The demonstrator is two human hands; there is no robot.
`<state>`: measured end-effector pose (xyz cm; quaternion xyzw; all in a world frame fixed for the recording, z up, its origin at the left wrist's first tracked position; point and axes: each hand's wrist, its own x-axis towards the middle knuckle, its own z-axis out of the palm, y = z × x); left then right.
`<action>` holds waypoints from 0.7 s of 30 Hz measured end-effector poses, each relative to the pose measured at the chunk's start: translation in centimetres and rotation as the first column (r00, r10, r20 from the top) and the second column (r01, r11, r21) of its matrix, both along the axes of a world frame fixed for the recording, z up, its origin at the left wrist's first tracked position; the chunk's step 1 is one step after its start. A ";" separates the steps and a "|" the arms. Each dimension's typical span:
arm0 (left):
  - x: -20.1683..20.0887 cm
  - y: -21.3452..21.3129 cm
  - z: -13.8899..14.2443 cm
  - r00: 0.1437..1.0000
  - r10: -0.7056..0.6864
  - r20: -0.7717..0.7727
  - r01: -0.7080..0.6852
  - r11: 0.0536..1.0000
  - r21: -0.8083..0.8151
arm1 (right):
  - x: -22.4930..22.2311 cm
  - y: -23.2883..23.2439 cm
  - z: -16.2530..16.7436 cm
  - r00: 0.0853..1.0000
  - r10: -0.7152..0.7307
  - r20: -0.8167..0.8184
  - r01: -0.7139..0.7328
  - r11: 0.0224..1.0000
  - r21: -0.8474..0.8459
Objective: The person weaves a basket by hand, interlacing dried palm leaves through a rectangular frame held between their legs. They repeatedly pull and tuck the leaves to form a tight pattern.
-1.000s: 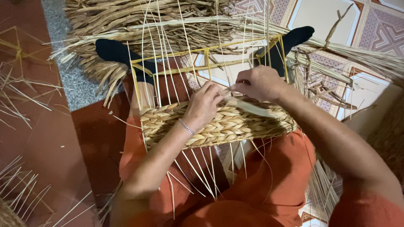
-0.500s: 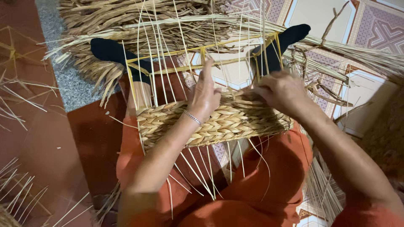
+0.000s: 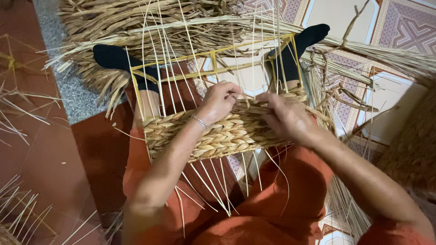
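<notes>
A half-woven basket panel (image 3: pixel 218 134) of braided straw lies across my lap, built on a yellow wire frame (image 3: pixel 213 54) with thin pale upright stakes (image 3: pixel 159 68). My left hand (image 3: pixel 218 100), with a thin bracelet at the wrist, pinches a braided strand at the top edge of the weave. My right hand (image 3: pixel 286 115) presses on the upper right part of the woven band, fingers curled around the same strand. My legs in orange trousers and black socks (image 3: pixel 113 56) stretch out under the frame.
Bundles of dried straw (image 3: pixel 150 20) lie piled beyond my feet and along the right side (image 3: pixel 395 54). Loose stalks (image 3: pixel 18 104) lie on the red floor at the left. Patterned tiles (image 3: pixel 404 27) show at the upper right.
My left hand has moved up and right along the weave's top edge. My right hand has dropped from the stakes onto the woven band. The view has shifted slightly.
</notes>
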<state>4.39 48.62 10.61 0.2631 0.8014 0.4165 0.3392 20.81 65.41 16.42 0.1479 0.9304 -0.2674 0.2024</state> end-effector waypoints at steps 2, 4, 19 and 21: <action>-0.3 -1.2 0.7 0.996 -0.092 -0.008 0.092 0.987 0.129 | -0.3 0.6 1.5 0.914 0.189 -0.358 -0.236 0.968 -0.090; -0.5 -2.1 1.2 0.972 -0.213 -0.103 0.227 0.961 0.156 | -0.9 0.8 2.4 0.823 0.244 -0.513 -0.292 0.956 -0.013; 1.2 -1.0 1.6 0.877 -0.399 -0.267 0.331 0.905 -0.267 | -7.7 4.1 3.5 0.945 0.311 -0.102 -0.276 0.924 0.264; 1.9 -0.1 1.5 0.835 -0.381 -0.398 0.296 0.919 -0.259 | -8.4 6.1 3.2 0.906 0.381 -0.184 -0.376 0.924 0.064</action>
